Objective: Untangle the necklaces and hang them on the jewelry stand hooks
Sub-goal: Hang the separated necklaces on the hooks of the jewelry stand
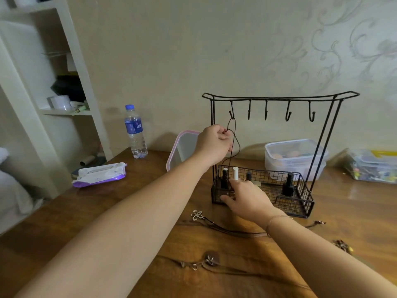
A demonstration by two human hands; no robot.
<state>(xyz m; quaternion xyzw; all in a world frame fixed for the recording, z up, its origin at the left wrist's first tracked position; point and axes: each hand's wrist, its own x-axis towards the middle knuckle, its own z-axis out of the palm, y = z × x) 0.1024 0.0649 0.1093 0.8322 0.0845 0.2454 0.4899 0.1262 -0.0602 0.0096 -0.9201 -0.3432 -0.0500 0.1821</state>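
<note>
The lower end of the dark cord necklace [233, 134] is lost behind the right hand [247, 198] inside the wire basket of the jewelry stand [279, 147]; whether that hand grasps it cannot be told, its fingers spread over the basket's left near corner. The left hand [212, 143] pinches the cord just below the leftmost hook [231, 114], where its loop hangs. Two more necklaces lie on the near table [129, 211], the flower-pendant necklace [197, 215] just near the basket.
</note>
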